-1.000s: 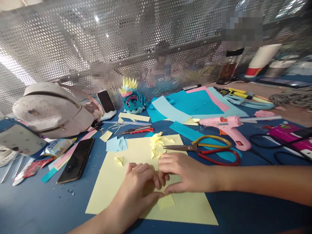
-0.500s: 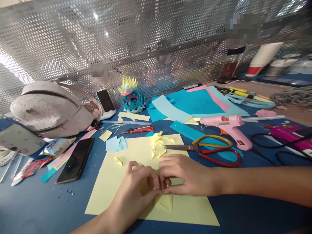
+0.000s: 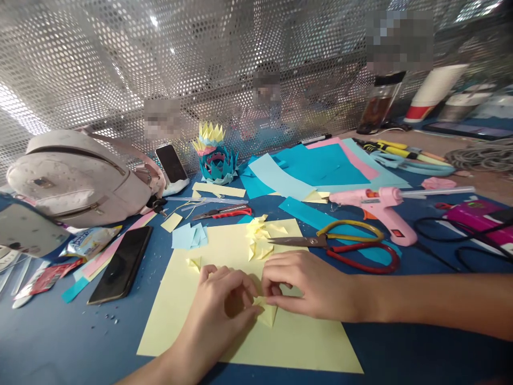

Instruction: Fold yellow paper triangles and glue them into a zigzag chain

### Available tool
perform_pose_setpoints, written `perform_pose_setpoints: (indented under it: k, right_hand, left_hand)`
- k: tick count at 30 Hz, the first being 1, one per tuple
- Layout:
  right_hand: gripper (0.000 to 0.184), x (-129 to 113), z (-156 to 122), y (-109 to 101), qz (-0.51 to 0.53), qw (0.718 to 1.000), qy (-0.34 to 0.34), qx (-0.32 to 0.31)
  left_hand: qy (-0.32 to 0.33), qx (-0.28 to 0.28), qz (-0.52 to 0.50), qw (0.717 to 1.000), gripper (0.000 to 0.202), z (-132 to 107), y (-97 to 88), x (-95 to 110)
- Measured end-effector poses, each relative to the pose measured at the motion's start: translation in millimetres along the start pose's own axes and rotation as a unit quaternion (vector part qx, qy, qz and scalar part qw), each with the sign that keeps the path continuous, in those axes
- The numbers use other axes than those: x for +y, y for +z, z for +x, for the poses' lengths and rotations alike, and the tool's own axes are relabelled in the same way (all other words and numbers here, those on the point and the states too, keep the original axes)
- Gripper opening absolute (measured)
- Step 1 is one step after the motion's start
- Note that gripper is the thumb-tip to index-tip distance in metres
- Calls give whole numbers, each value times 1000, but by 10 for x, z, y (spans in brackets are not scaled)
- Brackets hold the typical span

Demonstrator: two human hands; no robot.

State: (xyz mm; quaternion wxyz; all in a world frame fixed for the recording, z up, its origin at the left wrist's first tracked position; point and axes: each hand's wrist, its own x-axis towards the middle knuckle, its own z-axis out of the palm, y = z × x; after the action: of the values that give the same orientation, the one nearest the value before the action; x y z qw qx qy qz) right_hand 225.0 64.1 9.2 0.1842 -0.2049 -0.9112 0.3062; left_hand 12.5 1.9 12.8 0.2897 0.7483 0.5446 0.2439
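Where two hands meet over a large yellow sheet (image 3: 304,347), a small folded paper (image 3: 267,315) sits between their fingertips. It is pale yellow, flat-faced and crisp-edged, tapering to a point toward the near side; its upper part is creased and partly hidden by fingers. The left hand (image 3: 224,299) has a narrow grip, thumb and fingers pinching the left side of the paper; the right hand (image 3: 298,283) pinches the upper right corner just as narrowly. Beyond them, a cluster of folded yellow pieces (image 3: 258,238) lies on the sheet, touching the tips of the scissors (image 3: 312,242). One more folded piece (image 3: 195,263) rests to the left. Farther out on the blue table (image 3: 52,342) are a black phone (image 3: 122,264) and a pink glue gun (image 3: 377,199).
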Motion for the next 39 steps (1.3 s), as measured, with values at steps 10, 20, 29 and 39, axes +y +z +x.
perform_pose_setpoints:
  k: [10, 20, 29, 39]
  right_hand:
    - [15, 95, -37, 17, -58, 996, -61, 9]
    - [24, 49, -45, -93, -215, 949, -231, 24]
    - [25, 79, -22, -117, -187, 957, -221, 2]
    - [17, 134, 3, -126, -115, 976, -185, -23]
  left_hand:
    - [138, 41, 36, 989, 12, -56, -10, -139]
    - [341, 135, 146, 919, 20, -98, -25, -177]
    - [360, 147, 173, 905, 18, -108, -15, -174]
    - [350, 139, 173, 910, 22, -86, -42, -215]
